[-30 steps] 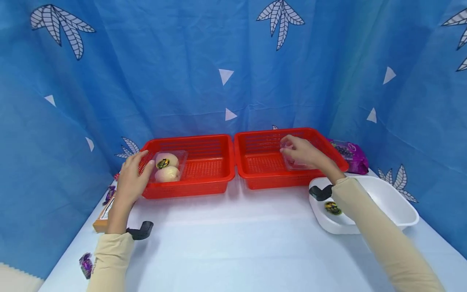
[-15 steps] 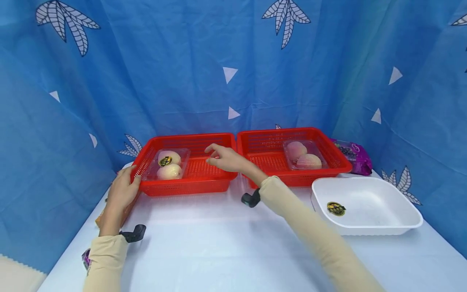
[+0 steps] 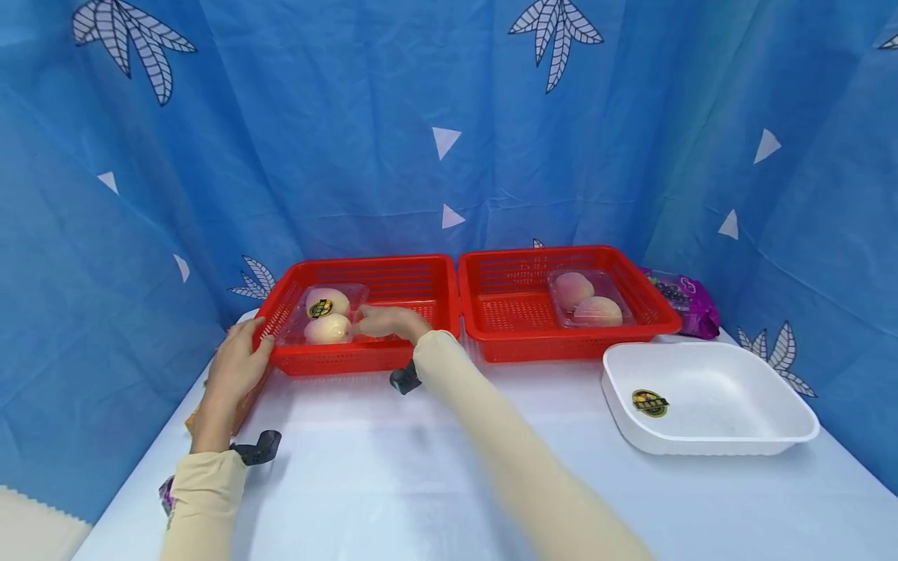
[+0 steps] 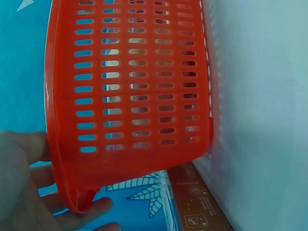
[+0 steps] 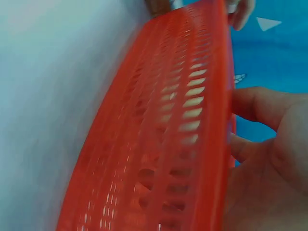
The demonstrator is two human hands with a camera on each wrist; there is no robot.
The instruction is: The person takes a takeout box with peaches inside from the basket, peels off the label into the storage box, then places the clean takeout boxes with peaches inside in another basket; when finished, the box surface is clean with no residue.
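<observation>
Two red baskets stand side by side at the back of the table. The left red basket [image 3: 379, 265] [image 4: 130, 96] [image 5: 163, 144] holds a clear pack of two peaches [image 3: 324, 315] with a yellow sticker. My left hand [image 3: 235, 366] [image 4: 24, 192] grips this basket's front left corner, thumb on the rim. Over its front rim reaches my right hand [image 3: 389, 321] [image 5: 269, 159], fingers relaxed, fingertips at the pack's right edge. The right red basket [image 3: 526, 253] holds a second pack of peaches [image 3: 588, 300].
A white tray [image 3: 772, 436] with a yellow sticker sits front right of the baskets. A purple bag [image 3: 684, 300] lies behind it. A brown box [image 3: 189, 423] [image 4: 197, 202] lies under my left wrist, a purple sweet [image 3: 165, 495] near the table's left edge. Blue curtain surrounds the table.
My right hand left the second peach pack in the right basket and swept left into the left basket, up to the first pack. My left hand slid to the basket's corner.
</observation>
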